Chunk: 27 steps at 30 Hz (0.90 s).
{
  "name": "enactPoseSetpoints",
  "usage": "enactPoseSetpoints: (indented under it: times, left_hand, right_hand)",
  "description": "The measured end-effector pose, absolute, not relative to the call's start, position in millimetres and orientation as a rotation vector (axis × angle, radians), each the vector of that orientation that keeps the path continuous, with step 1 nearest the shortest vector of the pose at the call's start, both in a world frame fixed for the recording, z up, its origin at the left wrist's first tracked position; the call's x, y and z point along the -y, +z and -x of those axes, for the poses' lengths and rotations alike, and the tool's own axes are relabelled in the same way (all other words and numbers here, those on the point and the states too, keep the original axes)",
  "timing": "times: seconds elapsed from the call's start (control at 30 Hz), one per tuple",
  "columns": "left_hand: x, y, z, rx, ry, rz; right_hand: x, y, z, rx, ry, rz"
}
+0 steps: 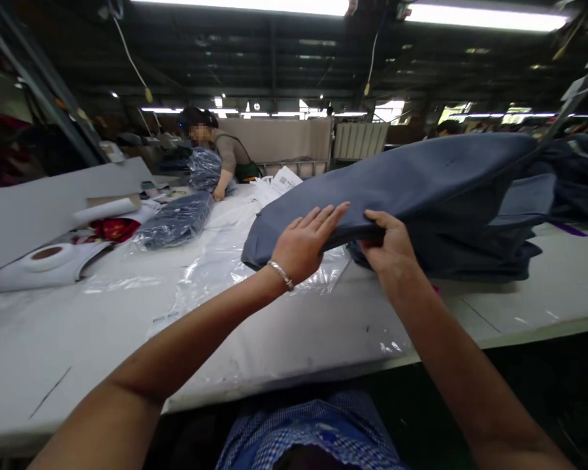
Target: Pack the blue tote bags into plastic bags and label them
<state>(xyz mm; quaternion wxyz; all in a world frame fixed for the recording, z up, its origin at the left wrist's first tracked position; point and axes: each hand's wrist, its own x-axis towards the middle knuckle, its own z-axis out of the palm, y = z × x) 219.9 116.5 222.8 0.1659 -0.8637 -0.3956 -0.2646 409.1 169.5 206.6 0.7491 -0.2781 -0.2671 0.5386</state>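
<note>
A blue-grey folded garment (396, 176) is raised above the white table, its rounded near end pointing left. Flat along its near edge lies my left hand (304, 243), fingers stretched out and a silver bracelet at the wrist. My right hand (389, 243) grips the same edge, thumb on top and the other fingers underneath, partly hidden. Under the garment's left end a clear plastic bag (220, 267) is spread on the table. More dark blue-grey cloth (475, 251) lies piled below and behind the garment on the right.
Across the white table (274, 346) a co-worker (230, 153) leans over plastic-wrapped garments (176, 219). White paper sheets (281, 183) lie near the middle. At left are a white roll (49, 256) and red cloth (112, 228). Further dark garments (581, 176) are heaped at far right.
</note>
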Motion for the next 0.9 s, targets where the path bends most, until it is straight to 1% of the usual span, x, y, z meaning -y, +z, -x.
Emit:
enactPoseSetpoints:
  times: [0.07, 0.17, 0.3, 0.4, 0.47, 0.5, 0.57, 0.6, 0.63, 0.67, 0.73, 0.77, 0.83, 0.9]
  left_hand:
    - [-89, 212, -173, 1.163, -0.698, 2.427]
    - [-42, 179, -116, 1.177, -0.581, 2.386]
    - [18, 110, -73, 1.128, -0.456, 2.394]
    - [51, 56, -61, 1.133, -0.387, 2.463]
    - [66, 25, -60, 1.163, -0.383, 2.500]
    - [71, 12, -61, 1.178, -0.388, 2.514]
    - [77, -9, -64, 1.203, -0.384, 2.551]
    - [79, -16, -66, 1.214, -0.374, 2.583]
    - [79, -22, -68, 1.231, -0.361, 2.623]
    - [79, -26, -70, 1.259, -0.350, 2.668]
    - [79, -29, -72, 1.363, -0.343, 2.775]
    - [78, -27, -73, 1.428, -0.351, 2.838]
    - [78, -18, -72, 1.559, -0.376, 2.982]
    - [77, -3, -72, 1.673, -0.404, 3.113]
  right_hand:
    - [-134, 192, -362, 0.502, 1.315, 0.605]
    - [-76, 159, -304, 0.387, 1.502, 0.621]
    - [-11, 86, -265, 0.280, 1.738, 0.742]
    - [23, 28, -268, 0.327, 1.889, 0.878]
    - [39, 6, -283, 0.507, 2.099, 1.019]
    - [44, 4, -293, 0.686, 2.217, 1.085]
    - [46, 19, -314, 1.254, 2.319, 1.134]
    - [42, 35, -322, 1.584, 2.240, 1.089]
    - [34, 54, -326, 1.881, 2.087, 1.010]
    - [22, 73, -327, 2.067, 1.929, 0.949]
    - [-11, 104, -315, 2.199, 1.762, 0.809]
    - [-31, 111, -303, 2.185, 1.698, 0.736]
    - [-72, 104, -274, 2.109, 1.545, 0.658]
    - [-107, 74, -245, 2.100, 1.354, 0.643]
